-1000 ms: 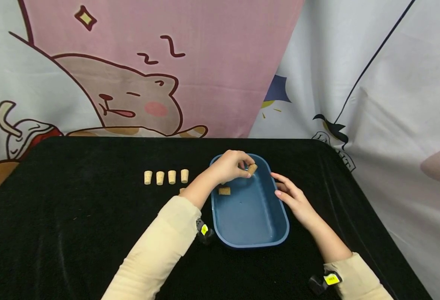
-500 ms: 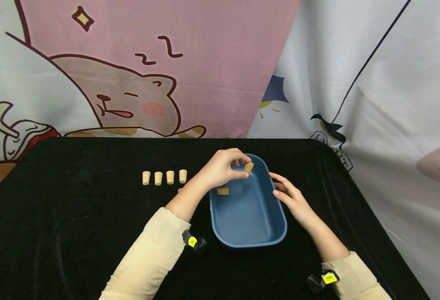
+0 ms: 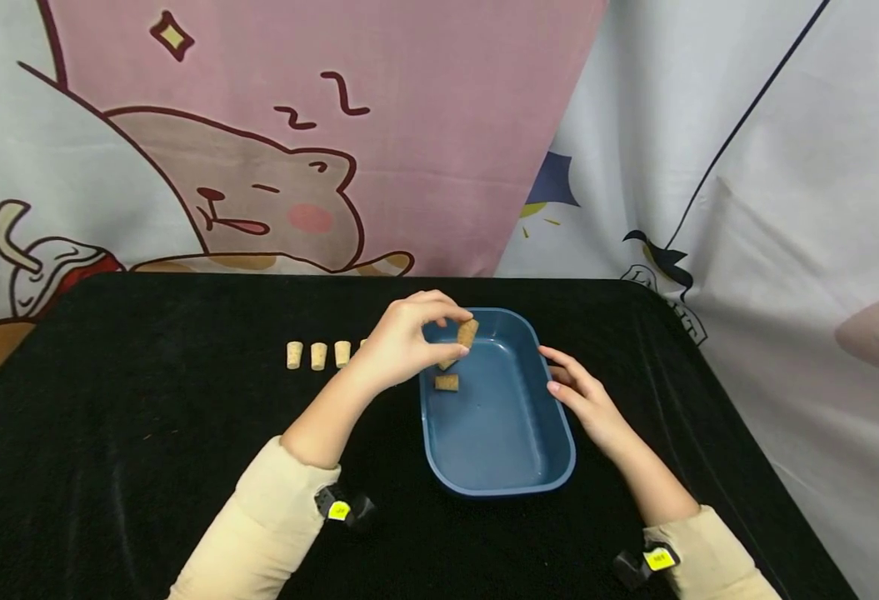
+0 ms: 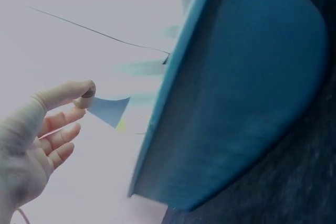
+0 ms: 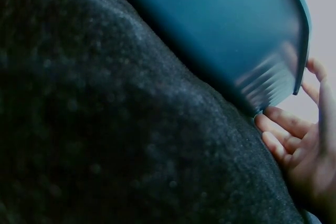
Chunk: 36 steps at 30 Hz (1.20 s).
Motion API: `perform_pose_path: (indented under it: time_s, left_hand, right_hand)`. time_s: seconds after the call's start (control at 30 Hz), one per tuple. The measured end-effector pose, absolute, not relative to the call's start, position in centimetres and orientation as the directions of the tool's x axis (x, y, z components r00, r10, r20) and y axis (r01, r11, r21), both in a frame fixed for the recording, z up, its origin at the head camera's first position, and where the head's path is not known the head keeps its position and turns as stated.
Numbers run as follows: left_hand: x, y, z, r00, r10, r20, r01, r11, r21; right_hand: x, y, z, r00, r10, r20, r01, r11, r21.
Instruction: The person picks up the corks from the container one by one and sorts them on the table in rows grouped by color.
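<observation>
My left hand (image 3: 407,340) pinches a tapered cork stopper (image 3: 467,333) between thumb and fingertips, over the far left part of a blue plastic tub (image 3: 499,487). In the left wrist view the cork (image 4: 88,95) shows above the tub's rim, the other fingers loosely bent. Inside the tub a cork (image 3: 446,383) lies on its side near the left wall, and another is partly hidden beneath the held one. My right hand (image 3: 587,404) touches the tub's right side with extended fingers; in the right wrist view its fingertips (image 5: 270,114) meet the outer wall low down.
Left of the tub, several pale corks (image 3: 318,357) stand in a row on the black cloth (image 3: 147,467); the rightmost is mostly behind my left hand. A printed curtain (image 3: 424,150) hangs behind the table's far edge.
My left hand has drawn leftward with the pinched cork, from over the tub's far middle toward its left rim, now covering the row's end. The right hand stays at the tub's side.
</observation>
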<state>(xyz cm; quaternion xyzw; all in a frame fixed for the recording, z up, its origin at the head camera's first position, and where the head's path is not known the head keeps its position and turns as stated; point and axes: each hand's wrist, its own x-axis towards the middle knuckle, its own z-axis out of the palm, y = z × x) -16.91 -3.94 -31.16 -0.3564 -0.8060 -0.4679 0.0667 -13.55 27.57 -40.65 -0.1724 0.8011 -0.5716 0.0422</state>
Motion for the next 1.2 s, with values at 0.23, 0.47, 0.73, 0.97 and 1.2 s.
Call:
perform_pose_path:
  time_s: [0.23, 0.47, 0.73, 0.97, 1.2]
  left_hand:
    - [-16.0, -6.3, -31.0, -0.745, 0.477, 0.466, 0.641, 0.320, 0.698]
    - [-15.2, -8.6, -31.1, -0.769, 0.451, 0.453, 0.619, 0.346, 0.705]
    - [-14.3, -11.3, -31.8, -0.817, 0.403, 0.412, 0.564, 0.415, 0.714]
    - [-13.8, -13.2, -32.5, -0.833, 0.415, 0.365, 0.540, 0.474, 0.695]
    - [-13.7, -14.6, -33.6, -0.861, 0.407, 0.305, 0.491, 0.507, 0.709]
  right_hand:
    - [-13.6, 27.7, -40.9, -0.936, -0.323, 0.141, -0.239, 0.286, -0.928]
    - [-13.5, 27.5, -40.6, -0.939, -0.319, 0.127, -0.224, 0.291, -0.930]
    - [-13.6, 27.6, -40.8, -0.940, -0.318, 0.121, -0.220, 0.296, -0.930]
    - [-13.5, 27.6, -40.8, -0.943, -0.311, 0.116, -0.214, 0.305, -0.928]
    - [-13.5, 27.6, -40.7, -0.941, -0.318, 0.116, -0.216, 0.301, -0.929]
